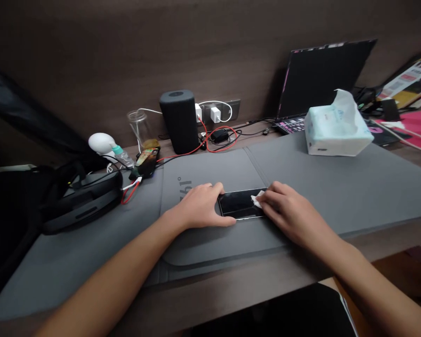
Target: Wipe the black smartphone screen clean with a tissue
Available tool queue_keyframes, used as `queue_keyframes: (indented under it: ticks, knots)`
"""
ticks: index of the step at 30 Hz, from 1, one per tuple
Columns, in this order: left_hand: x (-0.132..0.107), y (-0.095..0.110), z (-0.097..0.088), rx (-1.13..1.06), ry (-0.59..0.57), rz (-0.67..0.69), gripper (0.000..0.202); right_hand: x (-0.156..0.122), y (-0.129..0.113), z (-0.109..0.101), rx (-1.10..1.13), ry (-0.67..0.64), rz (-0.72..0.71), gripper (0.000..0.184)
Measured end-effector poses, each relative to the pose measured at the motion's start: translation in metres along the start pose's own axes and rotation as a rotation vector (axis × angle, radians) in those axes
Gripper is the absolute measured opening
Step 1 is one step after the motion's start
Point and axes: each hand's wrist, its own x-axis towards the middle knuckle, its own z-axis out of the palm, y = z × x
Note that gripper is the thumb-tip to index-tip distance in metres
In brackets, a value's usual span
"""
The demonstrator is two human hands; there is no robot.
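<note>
A black smartphone [239,204] lies flat, screen up, on the grey mat [210,243]. My left hand [204,206] grips its left end, with the thumb along the near edge and the fingers at the far edge. Pinched in the fingers of my right hand [286,210] is a crumpled white tissue [257,200], which touches the right part of the screen. The right hand covers the phone's right end.
A tissue pack [337,133] stands at the right, before an open laptop [328,77]. Along the wall are a black speaker [178,124], a glass jar [142,128], red and white cables, and another phone [145,162]. A black headset [84,203] sits at the left.
</note>
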Motion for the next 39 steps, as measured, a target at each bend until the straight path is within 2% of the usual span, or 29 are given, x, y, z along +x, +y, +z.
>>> queue_keyframes:
  ticks: [3,7,11,14,17,21,23,27,31,34,39]
  knots:
    - [0.0,0.0,0.001,0.018,0.001,0.013,0.053,0.019,-0.013,0.012,-0.041,-0.003,-0.029,0.024]
    - [0.001,-0.002,0.004,0.055,0.025,0.029,0.049,0.038,-0.046,0.027,-0.059,-0.021,-0.091,0.023]
    - [0.001,-0.004,0.006,0.059,0.036,0.044,0.042,0.034,-0.061,0.028,-0.008,-0.061,-0.159,0.023]
    - [0.001,-0.003,0.005,0.039,0.025,0.037,0.045,0.017,-0.048,0.016,0.079,-0.108,-0.16,0.023]
    - [0.0,-0.001,0.002,0.025,0.009,0.021,0.051,0.002,-0.02,0.001,0.126,-0.12,-0.107,0.024]
    - [0.001,-0.001,0.001,0.02,-0.006,0.007,0.055,0.003,0.005,-0.005,0.081,-0.074,-0.066,0.024]
    - [0.001,-0.001,0.001,0.026,-0.011,0.011,0.056,0.011,0.002,0.0,0.031,-0.055,-0.065,0.025]
    - [0.001,-0.001,0.003,0.059,-0.001,0.015,0.051,0.032,-0.028,0.02,-0.036,-0.022,-0.107,0.026]
    - [0.001,-0.002,0.005,0.065,0.021,0.031,0.045,0.034,-0.05,0.029,-0.044,-0.016,-0.199,0.025]
    - [0.0,-0.001,0.005,0.048,0.02,0.028,0.043,0.018,-0.046,0.022,0.006,-0.062,-0.202,0.025]
    - [-0.001,-0.001,0.002,0.021,-0.006,0.003,0.049,-0.009,-0.011,-0.004,0.038,-0.077,-0.093,0.026]
